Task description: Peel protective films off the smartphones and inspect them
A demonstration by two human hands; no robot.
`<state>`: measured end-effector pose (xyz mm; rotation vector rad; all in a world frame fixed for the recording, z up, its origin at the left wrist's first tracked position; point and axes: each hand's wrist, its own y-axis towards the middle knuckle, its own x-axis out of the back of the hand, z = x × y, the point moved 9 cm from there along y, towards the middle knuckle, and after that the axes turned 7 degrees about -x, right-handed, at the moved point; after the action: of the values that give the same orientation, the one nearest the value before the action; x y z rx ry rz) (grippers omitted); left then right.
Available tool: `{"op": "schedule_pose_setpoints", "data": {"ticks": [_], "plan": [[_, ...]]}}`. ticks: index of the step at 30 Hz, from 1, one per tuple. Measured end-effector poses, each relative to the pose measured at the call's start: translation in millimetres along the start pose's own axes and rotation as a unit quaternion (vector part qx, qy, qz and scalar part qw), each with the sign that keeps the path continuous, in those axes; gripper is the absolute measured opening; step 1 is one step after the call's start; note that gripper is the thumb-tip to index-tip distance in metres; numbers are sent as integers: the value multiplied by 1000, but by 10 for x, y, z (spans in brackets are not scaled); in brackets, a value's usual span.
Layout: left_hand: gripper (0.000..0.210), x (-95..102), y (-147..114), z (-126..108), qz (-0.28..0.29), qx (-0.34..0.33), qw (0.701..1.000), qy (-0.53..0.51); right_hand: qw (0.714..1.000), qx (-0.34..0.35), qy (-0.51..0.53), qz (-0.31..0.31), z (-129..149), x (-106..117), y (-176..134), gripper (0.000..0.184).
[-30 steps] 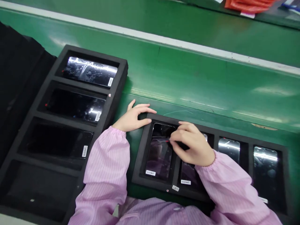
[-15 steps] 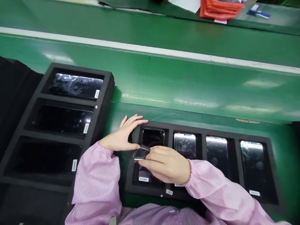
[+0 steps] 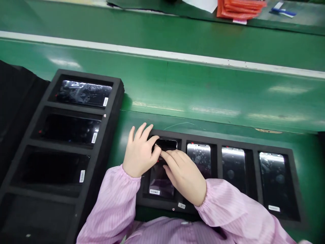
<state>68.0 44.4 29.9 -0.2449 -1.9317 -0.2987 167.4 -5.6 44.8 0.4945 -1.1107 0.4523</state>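
A black phone screen (image 3: 161,184) with a white barcode label lies in the leftmost pocket of the foam tray (image 3: 256,142) before me. A clear protective film with a red tab (image 3: 157,161) is partly lifted over it, mostly hidden by my hands. My right hand (image 3: 184,176) lies across the screen, its fingertips closed on the film's edge. My left hand (image 3: 142,152) rests at the pocket's left side with fingers spread. Its thumb and index finger are near the film edge and the right fingertips; whether they touch the film is unclear.
More phone screens (image 3: 199,157) fill the tray's other pockets. At left stands a taller foam tray (image 3: 116,101) with several screens and an unfilled lower pocket. Across the green bench, beyond a white strip (image 3: 177,56), lie orange bags (image 3: 240,9) and a blue-and-white tool (image 3: 283,12).
My right hand has moved up the screen, carrying the film toward its upper part. My left hand has turned more upright and come closer to the right fingertips.
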Motion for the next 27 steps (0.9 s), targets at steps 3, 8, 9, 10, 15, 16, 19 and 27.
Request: {"op": "schedule_pose_setpoints", "data": {"ticks": [3,8,9,10,15,16,19,27], "plan": [[26,-37,5,19,-4,1,998,-58,1000,27,-7,-10,17,10,1,27],[24,186,-56,49,-95,-35,976,-193,992,102,21,-75,154,215,-47,20],[23,232,-80,49,-109,-39,967,-226,988,117,28,-93,189,277,-60,20],[22,257,-101,52,-113,-39,958,-261,985,131,34,-108,223,331,-71,20],[18,177,-164,101,-76,8,913,-401,973,179,60,-133,333,467,-108,24],[17,164,-170,105,-73,11,905,-419,971,188,67,-135,346,477,-120,24],[14,141,-178,115,-70,13,892,-445,966,203,82,-139,364,491,-157,22],[13,146,-205,115,-82,6,886,-457,967,207,90,-119,370,477,-146,23]]}}
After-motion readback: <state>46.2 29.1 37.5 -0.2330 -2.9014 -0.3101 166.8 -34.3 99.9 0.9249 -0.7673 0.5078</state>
